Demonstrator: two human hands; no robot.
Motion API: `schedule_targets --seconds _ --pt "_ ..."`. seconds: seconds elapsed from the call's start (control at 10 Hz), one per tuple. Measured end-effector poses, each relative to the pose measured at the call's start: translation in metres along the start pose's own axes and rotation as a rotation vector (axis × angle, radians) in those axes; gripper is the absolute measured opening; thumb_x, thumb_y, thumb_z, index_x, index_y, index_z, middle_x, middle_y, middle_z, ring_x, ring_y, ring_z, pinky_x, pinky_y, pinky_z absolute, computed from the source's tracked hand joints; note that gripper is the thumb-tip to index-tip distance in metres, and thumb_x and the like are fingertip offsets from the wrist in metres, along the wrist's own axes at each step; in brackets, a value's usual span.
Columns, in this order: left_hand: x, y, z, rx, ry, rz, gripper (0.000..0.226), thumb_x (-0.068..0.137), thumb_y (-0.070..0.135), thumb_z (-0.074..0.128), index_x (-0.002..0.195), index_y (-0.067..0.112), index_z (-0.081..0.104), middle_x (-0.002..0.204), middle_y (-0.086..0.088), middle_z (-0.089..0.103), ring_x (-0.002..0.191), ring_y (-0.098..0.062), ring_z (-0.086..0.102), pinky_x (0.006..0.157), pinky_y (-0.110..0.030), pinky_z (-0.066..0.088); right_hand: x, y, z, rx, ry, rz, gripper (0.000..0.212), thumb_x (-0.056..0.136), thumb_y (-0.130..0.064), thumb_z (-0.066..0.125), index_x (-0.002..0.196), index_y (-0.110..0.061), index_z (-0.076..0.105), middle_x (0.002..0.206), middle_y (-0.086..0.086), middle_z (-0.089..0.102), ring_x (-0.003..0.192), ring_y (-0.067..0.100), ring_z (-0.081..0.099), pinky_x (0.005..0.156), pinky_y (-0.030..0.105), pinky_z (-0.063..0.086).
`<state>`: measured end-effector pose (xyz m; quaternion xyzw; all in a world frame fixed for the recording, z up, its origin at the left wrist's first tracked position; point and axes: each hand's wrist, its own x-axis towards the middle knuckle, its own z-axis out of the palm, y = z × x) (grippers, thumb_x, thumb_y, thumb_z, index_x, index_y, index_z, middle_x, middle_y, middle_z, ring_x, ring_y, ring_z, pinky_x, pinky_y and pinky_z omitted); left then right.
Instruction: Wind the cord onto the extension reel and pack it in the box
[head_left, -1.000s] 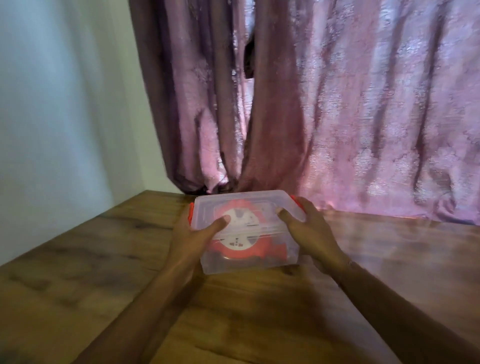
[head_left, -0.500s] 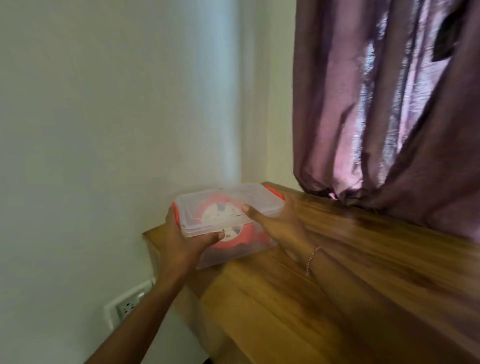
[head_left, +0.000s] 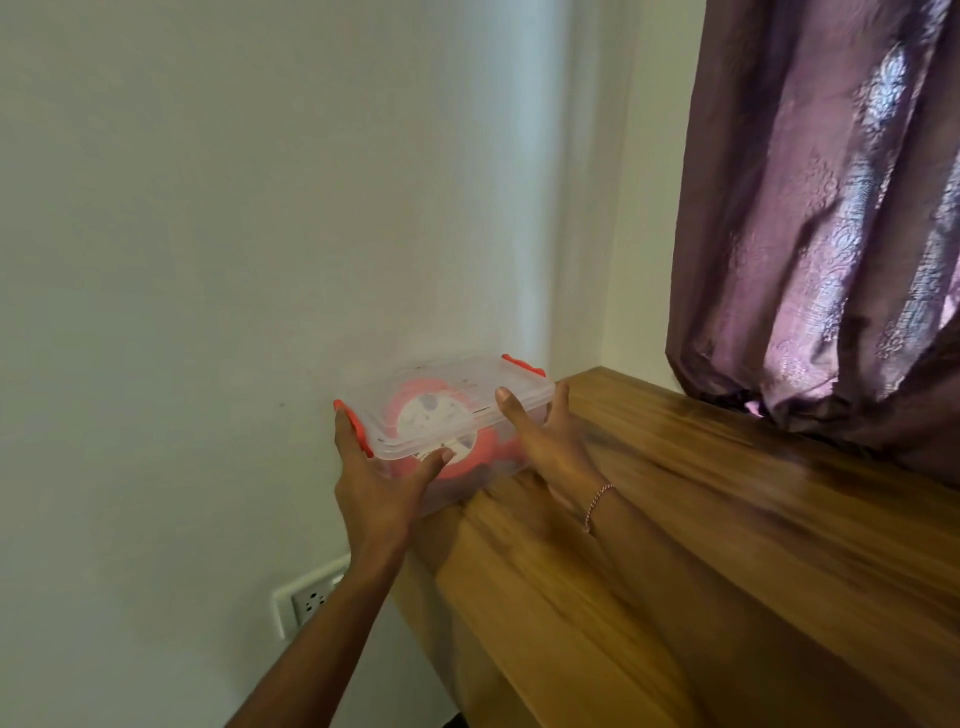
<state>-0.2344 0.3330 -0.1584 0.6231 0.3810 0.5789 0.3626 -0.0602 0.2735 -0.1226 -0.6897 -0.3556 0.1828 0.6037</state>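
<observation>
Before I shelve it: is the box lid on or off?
On. The clear lid sits flat over the box with the reel inside; whether the red clips are latched, cannot tell.

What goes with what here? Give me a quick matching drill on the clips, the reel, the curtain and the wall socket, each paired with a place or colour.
Things:
1. box clips
2. extension reel
3. curtain
4. wall socket

Descriptions:
A. purple, hanging at the right
B. white, on the wall below the tabletop
C. red, on the ends of the lid
D. red and white, inside the clear box

Pairs: 1-C, 2-D, 3-A, 4-B
</observation>
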Motion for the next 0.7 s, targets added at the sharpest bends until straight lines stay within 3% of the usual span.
schedule_targets --seconds 0.1,0.2,0.3,0.4,0.5,0.6,0.7 --pt "0.005 -0.001 0.001 0.004 0.018 -0.005 0.129 0.067 0.032 0.098 0.165 0.031 0.015 0.166 0.001 0.040 0.147 -0.029 0.047 0.115 -0.043 0.045 0.009 0.001 0.011 0.012 -0.032 0.031 0.119 0.066 -0.085 0.055 0.156 -0.038 -0.007 0.159 0.000 0.035 0.134 0.033 0.050 0.098 0.046 0.054" --pt "0.006 -0.002 0.002 0.017 0.035 -0.004 0.127 0.068 0.032 0.097 0.165 0.031 0.015 0.165 -0.001 0.041 0.145 -0.032 0.049 0.114 -0.049 0.048 0.018 0.008 0.019 0.088 -0.031 -0.006 0.083 0.080 -0.073 0.057 0.149 -0.036 0.030 0.141 -0.002 0.058 0.115 0.022 0.065 0.088 0.040 0.060" --pt "0.007 -0.002 0.001 0.037 0.045 0.003 0.126 0.068 0.032 0.097 0.165 0.029 0.016 0.164 -0.003 0.042 0.144 -0.033 0.050 0.112 -0.049 0.049 0.020 0.012 0.021 0.135 -0.027 -0.035 0.066 0.082 -0.070 0.059 0.137 -0.037 0.045 0.125 -0.006 0.067 0.105 0.016 0.069 0.081 0.036 0.062" --pt "0.005 0.001 0.001 0.061 0.045 0.011 0.124 0.069 0.030 0.096 0.165 0.025 0.018 0.164 -0.006 0.041 0.145 -0.033 0.048 0.113 -0.049 0.048 0.015 0.012 0.021 0.085 -0.029 -0.027 0.093 0.070 -0.087 0.053 0.144 -0.033 0.040 0.132 -0.003 0.064 0.109 0.020 0.067 0.085 0.038 0.061" --pt "0.001 0.016 0.003 0.229 0.109 -0.018 0.123 0.068 0.036 0.097 0.163 0.018 0.021 0.161 -0.019 0.038 0.145 -0.044 0.042 0.112 -0.059 0.044 0.010 0.007 0.017 -0.005 -0.029 0.023 0.101 0.064 -0.092 0.050 0.142 -0.029 0.045 0.133 -0.002 0.063 0.111 0.021 0.065 0.085 0.035 0.060" --pt "-0.004 0.041 0.012 0.558 0.178 0.043 0.123 0.068 0.039 0.096 0.162 0.015 0.020 0.162 -0.025 0.031 0.146 -0.049 0.033 0.112 -0.065 0.037 0.008 0.000 0.007 -0.107 0.010 0.003 0.076 0.077 -0.080 0.056 0.131 -0.026 0.050 0.129 -0.001 0.065 0.096 0.012 0.065 0.064 0.015 0.053" --pt "-0.006 0.067 0.030 0.692 0.043 0.270 0.115 0.075 0.036 0.090 0.163 0.013 0.021 0.165 -0.024 0.031 0.151 -0.047 0.030 0.122 -0.058 0.027 0.006 -0.011 -0.018 -0.257 0.071 -0.049 0.092 0.086 -0.069 0.057 0.155 -0.019 0.023 0.156 0.005 0.041 0.135 0.028 0.047 0.101 0.036 0.047"
